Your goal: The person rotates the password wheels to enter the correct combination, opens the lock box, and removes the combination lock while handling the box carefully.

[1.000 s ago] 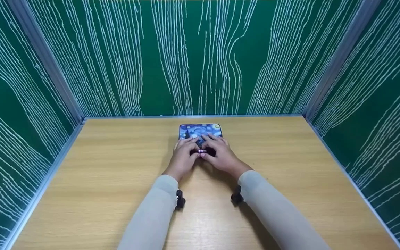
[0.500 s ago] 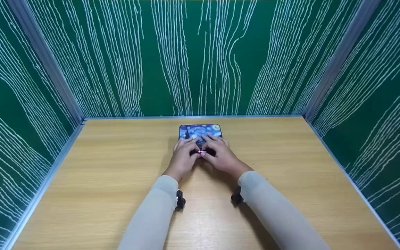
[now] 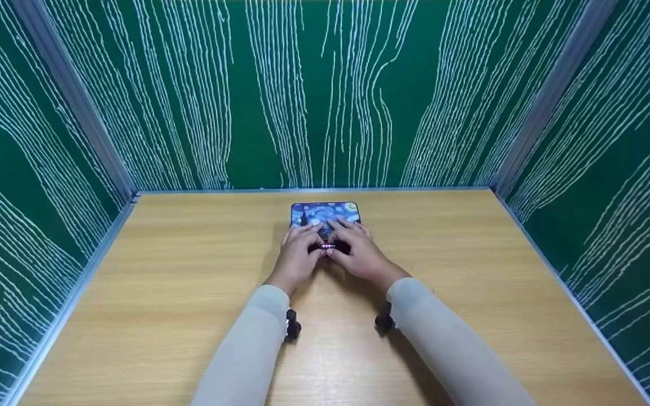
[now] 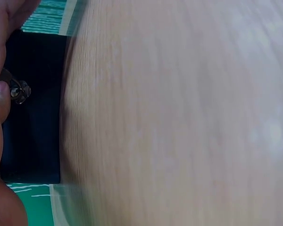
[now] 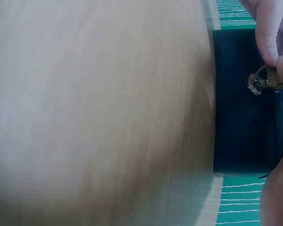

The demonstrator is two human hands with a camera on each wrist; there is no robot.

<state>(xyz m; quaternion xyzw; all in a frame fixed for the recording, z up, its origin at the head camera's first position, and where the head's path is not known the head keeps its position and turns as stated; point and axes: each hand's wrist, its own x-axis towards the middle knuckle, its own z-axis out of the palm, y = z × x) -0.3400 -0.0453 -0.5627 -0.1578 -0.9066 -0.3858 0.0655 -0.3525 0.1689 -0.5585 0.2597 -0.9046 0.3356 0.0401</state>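
Observation:
A box (image 3: 325,210) with a blue swirling night-sky picture on its lid stands near the table's far edge. Its plain dark front (image 5: 243,127) faces me, and a metal hasp (image 5: 253,84) sits at the middle of it. A small bronze-coloured padlock (image 5: 273,77) with a curved shackle hangs at the hasp; in the head view a row of tiny light dots shows on it. My left hand (image 3: 297,256) pinches the padlock between thumb and index finger. From the other side my right hand (image 3: 361,254) pinches it too. Other fingers of both hands rest on the lid. Fingertips partly hide the padlock.
The wooden table (image 3: 189,316) spreads around the box. Green panels (image 3: 336,101) with white wavy lines rise along the back and both sides, joined by grey metal posts (image 3: 85,107). Both forearms in pale sleeves (image 3: 460,344) reach in from the front.

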